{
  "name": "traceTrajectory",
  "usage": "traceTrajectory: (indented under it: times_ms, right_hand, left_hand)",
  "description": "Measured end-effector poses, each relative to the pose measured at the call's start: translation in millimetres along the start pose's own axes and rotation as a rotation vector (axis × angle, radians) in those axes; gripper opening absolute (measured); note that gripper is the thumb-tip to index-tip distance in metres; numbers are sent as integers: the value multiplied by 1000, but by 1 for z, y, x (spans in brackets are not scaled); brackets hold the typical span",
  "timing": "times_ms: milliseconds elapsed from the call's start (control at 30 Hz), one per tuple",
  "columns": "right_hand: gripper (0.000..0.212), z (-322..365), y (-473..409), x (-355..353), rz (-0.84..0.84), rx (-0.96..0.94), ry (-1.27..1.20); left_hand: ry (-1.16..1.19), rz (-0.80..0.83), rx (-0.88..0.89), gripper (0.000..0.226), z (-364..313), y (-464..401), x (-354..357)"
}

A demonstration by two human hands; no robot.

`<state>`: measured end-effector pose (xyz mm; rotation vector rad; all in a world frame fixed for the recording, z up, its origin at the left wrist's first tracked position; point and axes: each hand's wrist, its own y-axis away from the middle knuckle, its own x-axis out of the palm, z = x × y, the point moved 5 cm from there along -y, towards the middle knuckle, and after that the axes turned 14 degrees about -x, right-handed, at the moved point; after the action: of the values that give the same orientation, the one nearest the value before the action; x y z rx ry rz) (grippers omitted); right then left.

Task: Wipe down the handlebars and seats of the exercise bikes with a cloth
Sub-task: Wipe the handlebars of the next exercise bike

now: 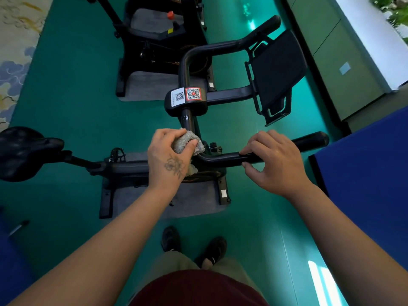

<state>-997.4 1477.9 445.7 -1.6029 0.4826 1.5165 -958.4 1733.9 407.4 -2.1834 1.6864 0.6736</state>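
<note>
Dark red shirt fabric [198,290] fills the bottom edge closest to me, with my khaki trousers [176,261] and black shoes [215,249] on the green gym floor [66,107] just beyond. At far left, the black padded saddle [22,151] of the nearer black exercise bike [128,168] sticks out on its post, and the bike stands on a grey floor mat [194,204]. My left hand [170,160], with a flower tattoo on its back, is curled around a bunched grey terry cloth [187,142] and presses it against the bend of the black tubular handlebar [220,160], near the middle stem. Above it, two QR-code stickers [186,96] sit on the handlebar's centre clamp. To the right, my right hand [273,162] grips the near handlebar arm, fingers over the top and thumb underneath. Farther right, a black tablet holder [278,71] is mounted at the front of the bars. A second black exercise bike [159,40] stands behind, at top. Blue padded surfaces [364,173] lie at the right edge.
</note>
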Motion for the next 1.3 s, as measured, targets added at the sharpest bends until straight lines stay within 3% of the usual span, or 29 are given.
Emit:
traceTrajectory:
  times_ms: [367, 500, 667, 933, 1300]
  right_hand:
    - [18, 1, -1, 1, -12, -16, 22]
    - [19, 1, -1, 1, -7, -13, 17]
    - [18, 1, -1, 0, -17, -14, 19]
    - [18, 3, -1, 1, -20, -7, 28]
    - [19, 3, -3, 1, -12, -14, 39]
  left_hand:
    - [44, 13, -114, 26, 1, 26, 5]
    - [33, -38, -106, 21, -7, 2, 10]
    - [7, -48, -101, 30, -13, -17, 11]
    - [10, -35, -12, 22, -2, 10, 6]
    - [45, -66, -61, 22, -10, -13, 13]
